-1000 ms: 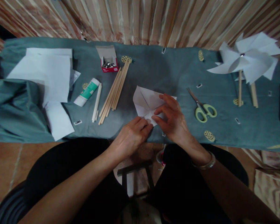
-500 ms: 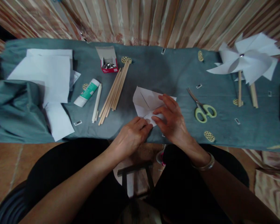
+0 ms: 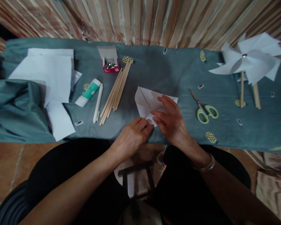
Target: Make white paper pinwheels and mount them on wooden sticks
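Observation:
A white paper square [image 3: 146, 101] with diagonal creases lies on the teal cloth [image 3: 159, 72] in front of me. My right hand [image 3: 170, 120] rests on its right half, fingers stretched out and pressing the paper flat. My left hand [image 3: 133, 137] is at the paper's near corner, fingers curled and pinching that corner. Part of the paper is hidden under both hands.
Green-handled scissors [image 3: 204, 109] lie to the right. Finished white pinwheels [image 3: 250, 59] on sticks stand at far right. Left of the paper are several wooden sticks [image 3: 114, 89], a glue tube [image 3: 87, 92], a red pin box [image 3: 110, 64] and white sheets [image 3: 46, 75].
My right hand's fingers have slid slightly left across the paper. The left hand stays at the near corner.

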A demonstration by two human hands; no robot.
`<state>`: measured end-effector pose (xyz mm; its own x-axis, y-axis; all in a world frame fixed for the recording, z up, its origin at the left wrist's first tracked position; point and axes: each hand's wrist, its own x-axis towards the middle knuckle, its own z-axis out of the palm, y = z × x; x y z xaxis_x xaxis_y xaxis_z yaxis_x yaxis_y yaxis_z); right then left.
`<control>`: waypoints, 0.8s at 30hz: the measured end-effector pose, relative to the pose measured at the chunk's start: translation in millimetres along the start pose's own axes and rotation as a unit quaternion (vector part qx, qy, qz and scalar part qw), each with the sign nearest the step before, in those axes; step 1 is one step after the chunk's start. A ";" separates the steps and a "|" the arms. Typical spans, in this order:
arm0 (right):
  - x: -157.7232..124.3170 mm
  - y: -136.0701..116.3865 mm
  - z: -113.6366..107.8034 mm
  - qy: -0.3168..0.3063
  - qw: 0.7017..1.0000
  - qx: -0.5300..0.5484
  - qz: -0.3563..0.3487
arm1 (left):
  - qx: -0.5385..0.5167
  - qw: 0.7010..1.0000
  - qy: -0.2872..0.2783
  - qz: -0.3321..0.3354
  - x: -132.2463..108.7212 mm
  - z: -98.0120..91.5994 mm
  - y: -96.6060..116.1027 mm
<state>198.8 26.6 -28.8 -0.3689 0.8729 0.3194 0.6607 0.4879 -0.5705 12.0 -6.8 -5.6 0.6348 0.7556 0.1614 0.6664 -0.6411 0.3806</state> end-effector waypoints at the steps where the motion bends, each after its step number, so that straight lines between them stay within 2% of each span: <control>1: -0.2 -0.8 0.1 -0.007 1.000 -0.001 0.001 | 0.002 1.000 0.000 0.000 -0.2 0.0 0.0; 8: -4.3 -9.2 1.5 -0.065 0.998 -0.016 0.011 | 0.011 1.000 0.020 0.007 -0.2 -0.7 0.9; 14: -3.2 -20.0 6.0 -0.095 0.995 -0.033 -0.006 | 0.039 0.999 0.029 0.011 0.8 -3.1 1.0; 24: 0.9 -5.7 4.2 -0.072 0.996 -0.057 -0.015 | 0.028 0.999 0.027 -0.019 7.2 -5.3 3.2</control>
<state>192.0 24.6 -28.5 -0.4731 0.8535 0.2185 0.7147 0.5169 -0.4712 16.6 -2.7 1.6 0.5869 0.7852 0.1977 0.7119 -0.6167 0.3359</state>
